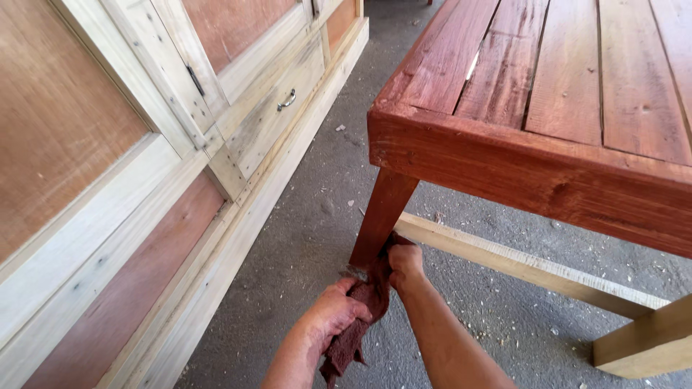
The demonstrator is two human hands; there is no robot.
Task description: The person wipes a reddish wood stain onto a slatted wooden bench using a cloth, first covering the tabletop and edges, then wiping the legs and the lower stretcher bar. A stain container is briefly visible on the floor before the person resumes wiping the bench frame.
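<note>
Nearest the camera, the left hand (333,311), stained a reddish brown, is clenched around the lower part of a dark red, coarse, crumpled cloth rag (360,317), whose frayed tail hangs down below the fist. Just beyond it, the right hand (406,265) grips the upper end of the same rag and presses it against the foot of a tapered, red-stained wooden table leg (382,212). The rag thus lies stretched between the two hands at the base of the leg, low over the rough grey concrete floor (317,216), which is gritty and strewn with pale sawdust and small chips.

To the right of the hands, a pale, unstained wooden rail (519,265) runs from the leg toward the near right, meeting a chunkier bare wood block (649,342).

Above, the red-stained plank tabletop (569,72) spreads toward the far right, its broad boards parted by narrow gaps and edged by a thick, grainy apron with darker blotches.

On the left stands a large pale wooden cabinet (108,209) with reddish-brown plywood panels set in rough, whitish frames; farther along it, a drawer front carries a small curved metal handle (287,100).
</note>
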